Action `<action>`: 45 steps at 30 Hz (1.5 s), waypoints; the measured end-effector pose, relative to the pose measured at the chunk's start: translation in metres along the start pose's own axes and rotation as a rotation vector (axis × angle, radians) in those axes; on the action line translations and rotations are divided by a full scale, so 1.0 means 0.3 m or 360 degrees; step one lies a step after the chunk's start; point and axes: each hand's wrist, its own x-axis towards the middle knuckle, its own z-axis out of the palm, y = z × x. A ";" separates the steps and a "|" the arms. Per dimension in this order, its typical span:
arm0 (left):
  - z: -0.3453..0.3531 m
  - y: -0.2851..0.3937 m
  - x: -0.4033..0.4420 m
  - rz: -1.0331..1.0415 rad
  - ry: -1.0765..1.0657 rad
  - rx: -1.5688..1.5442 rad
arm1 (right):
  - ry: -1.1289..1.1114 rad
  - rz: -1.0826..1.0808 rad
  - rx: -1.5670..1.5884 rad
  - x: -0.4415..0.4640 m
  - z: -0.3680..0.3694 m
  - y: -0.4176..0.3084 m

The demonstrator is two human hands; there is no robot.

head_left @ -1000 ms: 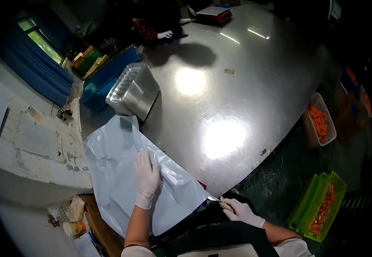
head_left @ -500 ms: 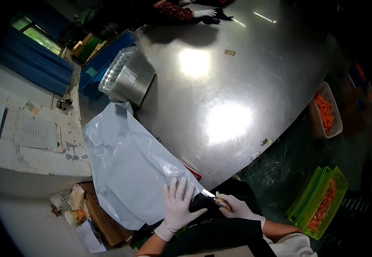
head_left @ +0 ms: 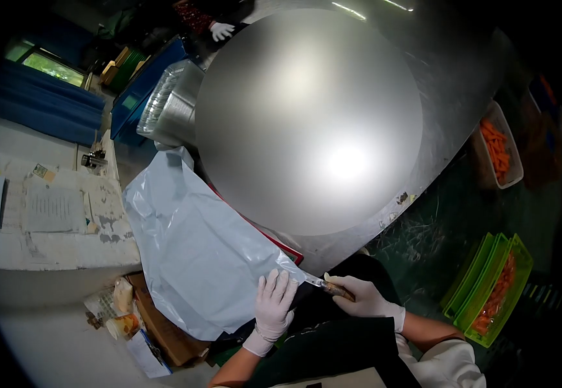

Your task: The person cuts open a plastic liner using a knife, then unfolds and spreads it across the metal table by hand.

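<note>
A large pale grey plastic bag (head_left: 197,252) lies flat at the near left of the metal table. My left hand (head_left: 273,309), in a white glove, rests on its lower right edge, fingers stretched and close together with nothing visible between them. My right hand (head_left: 365,297), also gloved, is closed around the brown handle of a knife-like tool (head_left: 339,290). Its metal end points left and meets the corner of the bag. Part of a red-edged object (head_left: 287,251) shows beside the bag.
Stacked foil trays (head_left: 174,110) stand at the back left of the metal table (head_left: 449,97), near a blue crate (head_left: 142,94). A co-worker's gloved hand (head_left: 221,30) is at the far edge. Carrots fill a white bin (head_left: 517,171) at right, above green baskets (head_left: 475,278).
My left hand has moved from the middle of the bag to its lower edge. The tool's metal end now meets the bag's corner. The co-worker's hand has shifted left, and the view has changed.
</note>
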 end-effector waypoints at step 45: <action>-0.024 0.003 -0.050 -0.0163 -0.0115 -0.0334 | 0.0309 -0.0362 -0.0206 0.131 0.089 -0.036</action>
